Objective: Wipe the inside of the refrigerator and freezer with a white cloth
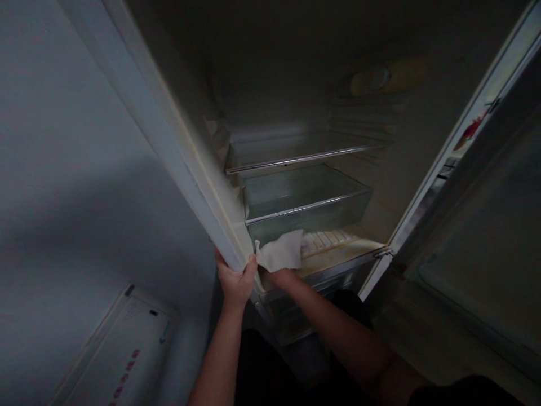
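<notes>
My left hand is closed around the front edge of the refrigerator's left side wall, low down, with the thumb on the inner side. My right hand reaches into the bottom of the fridge compartment with a white cloth. The cloth drapes over its fingers and hides most of them. It lies against the ribbed, yellow-stained compartment floor, near the left corner. A corner of the cloth sticks up close to my left thumb. Just above stands a clear drawer or bin.
A glass shelf with a shiny front strip crosses above the bin. The fridge door stands open at right. Below is a lower compartment. A white box with red print leans at the left wall.
</notes>
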